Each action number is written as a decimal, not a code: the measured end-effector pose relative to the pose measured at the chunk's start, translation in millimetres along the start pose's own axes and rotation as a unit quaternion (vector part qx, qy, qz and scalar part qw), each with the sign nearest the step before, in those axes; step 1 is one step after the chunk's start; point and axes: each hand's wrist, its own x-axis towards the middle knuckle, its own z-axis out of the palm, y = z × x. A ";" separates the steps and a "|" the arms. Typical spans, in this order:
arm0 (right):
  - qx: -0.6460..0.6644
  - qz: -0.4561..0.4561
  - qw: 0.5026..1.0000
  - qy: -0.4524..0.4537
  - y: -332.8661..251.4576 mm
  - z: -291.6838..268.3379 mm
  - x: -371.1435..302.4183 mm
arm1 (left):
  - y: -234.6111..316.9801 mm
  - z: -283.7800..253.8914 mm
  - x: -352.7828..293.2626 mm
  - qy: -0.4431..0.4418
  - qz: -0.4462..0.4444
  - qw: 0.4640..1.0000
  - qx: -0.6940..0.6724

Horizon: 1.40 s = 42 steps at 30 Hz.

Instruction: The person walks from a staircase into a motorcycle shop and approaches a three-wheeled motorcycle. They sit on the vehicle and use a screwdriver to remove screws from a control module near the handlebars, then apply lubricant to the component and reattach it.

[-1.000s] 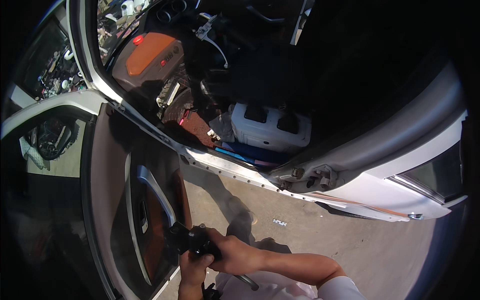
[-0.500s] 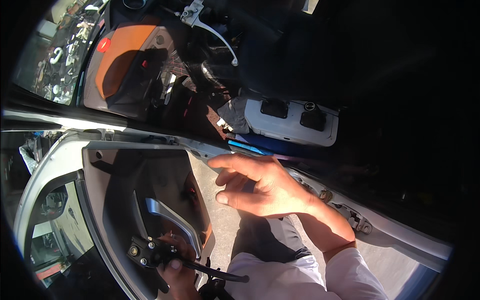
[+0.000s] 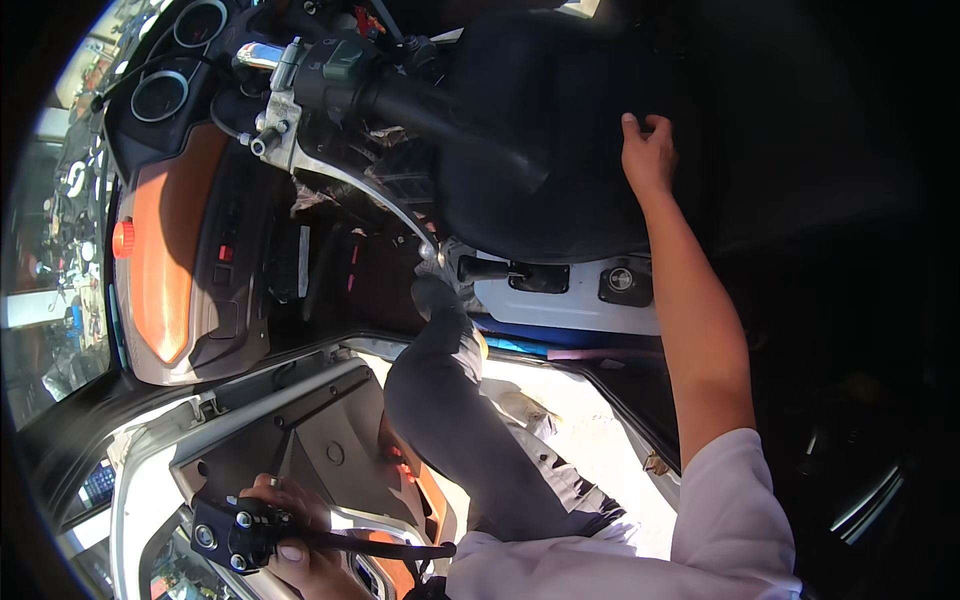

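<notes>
My left hand [image 3: 308, 562] grips a black brake lever assembly [image 3: 238, 535] in front of the opened door, its thumb on the near side and its long lever pointing right. My right arm stretches into the cabin. At its end my right hand [image 3: 648, 158] lies at the black seat [image 3: 545, 110], fingers somewhat bent and apart, nothing visible in them. Shadow hides exactly where it touches. Left of the seat is a handlebar grip [image 3: 430, 115] with a silver lever [image 3: 365, 185] mounted on it. My bent leg [image 3: 440, 390] reaches over the sill into the footwell.
The door [image 3: 335, 430] stands open at the lower left. An orange and grey dashboard [image 3: 175, 250] with round gauges [image 3: 160, 95] fills the left. Below the seat, a light grey panel [image 3: 585, 305] carries a short black lever [image 3: 485, 269]. The cabin's right side is dark.
My right hand has gone from beside the sill up and right to the seat. My leg has entered the footwell. The view has shifted towards the dashboard; my left hand keeps the brake lever assembly.
</notes>
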 end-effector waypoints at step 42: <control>-0.136 -0.157 0.978 0.006 119.7 53.5 70.9 | 55.2 217.1 384.4 -0.397 0.118 0.896 0.161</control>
